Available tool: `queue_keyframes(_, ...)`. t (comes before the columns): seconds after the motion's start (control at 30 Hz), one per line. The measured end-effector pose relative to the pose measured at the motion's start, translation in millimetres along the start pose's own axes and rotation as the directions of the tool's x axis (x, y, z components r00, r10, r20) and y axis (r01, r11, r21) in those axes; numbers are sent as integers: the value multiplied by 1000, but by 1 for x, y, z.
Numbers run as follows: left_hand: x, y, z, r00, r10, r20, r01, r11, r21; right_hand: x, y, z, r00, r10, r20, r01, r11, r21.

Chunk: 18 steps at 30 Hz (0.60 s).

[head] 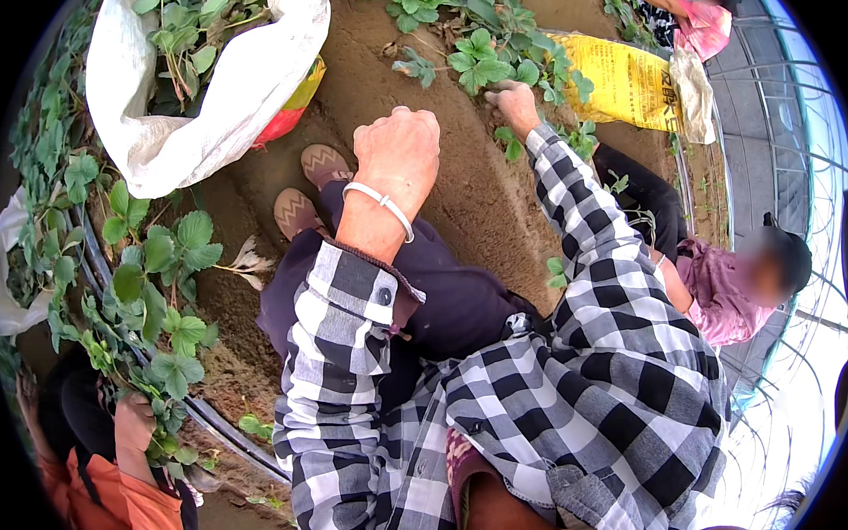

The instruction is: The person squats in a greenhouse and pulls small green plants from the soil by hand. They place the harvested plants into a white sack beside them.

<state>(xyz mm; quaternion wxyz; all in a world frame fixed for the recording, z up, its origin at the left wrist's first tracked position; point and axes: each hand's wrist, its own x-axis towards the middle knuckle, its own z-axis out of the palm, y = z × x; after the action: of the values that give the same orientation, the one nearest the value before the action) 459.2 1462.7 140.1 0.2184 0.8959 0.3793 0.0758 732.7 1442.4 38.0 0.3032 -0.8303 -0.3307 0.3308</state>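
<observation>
My left hand [396, 161], with a white band on its wrist, is held in the air over the soil furrow, its fingers curled and its palm side hidden. Whether it holds anything does not show. My right hand [514, 106] reaches out to the base of a leafy strawberry plant [482, 63] on the soil bed; its fingertips are partly hidden, so its grip is unclear. Up and left of my left hand stands a white woven sack [229, 96] with its mouth spread and strawberry plants [185, 52] inside.
A yellow printed sack [621, 79] lies beyond my right hand. Black drip pipes [237, 440] run along the left bed among strawberry plants [178, 252]. People work at the lower left [124, 500], right [726, 289] and upper right [702, 17]. Another white sack [11, 272] stands far left.
</observation>
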Motion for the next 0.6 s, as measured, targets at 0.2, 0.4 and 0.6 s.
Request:
queue_keyframes(0.2,3,8,-1,1000,24,5,-24,1000,10,26,-42,6,968,-222,116,147,880,452)
queue_keyframes(0.4,13,14,3,999,47,18,-47,999,0,27,-35,-26,986,-56,155,-15,908,420)
queue_keyframes(0.6,13,18,3,998,48,37,-49,999,9,59,15,13,877,-414,-244,228,806,-547)
